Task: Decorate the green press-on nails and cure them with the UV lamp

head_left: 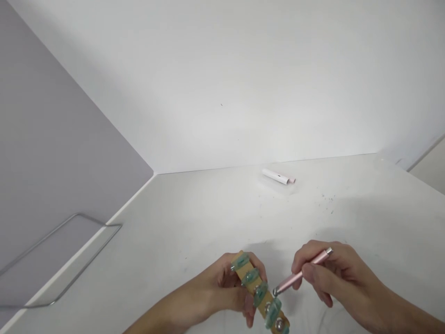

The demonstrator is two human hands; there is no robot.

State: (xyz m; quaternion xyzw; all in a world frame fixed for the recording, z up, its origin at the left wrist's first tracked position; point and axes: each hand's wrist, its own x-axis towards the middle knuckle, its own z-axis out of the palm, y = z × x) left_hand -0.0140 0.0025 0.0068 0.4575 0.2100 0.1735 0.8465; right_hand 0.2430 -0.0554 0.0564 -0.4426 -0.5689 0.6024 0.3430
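Fingers of left hand [222,288] clamp the tan, green-fitted bar [259,292]; those of right hand [337,273] pinch the pink metallic pen [290,281]. Steady the bar.

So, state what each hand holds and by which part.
Left hand: tan strip with green clips, by its far half. Right hand: pink pen, mid-barrel.

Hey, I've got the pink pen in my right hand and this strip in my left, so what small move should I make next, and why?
Probably ease the pink pen's rounded tip onto the nearest green piece. Your left hand steadies the tan strip, and your right hand has the tip right beside that piece, though I can't tell whether they touch.
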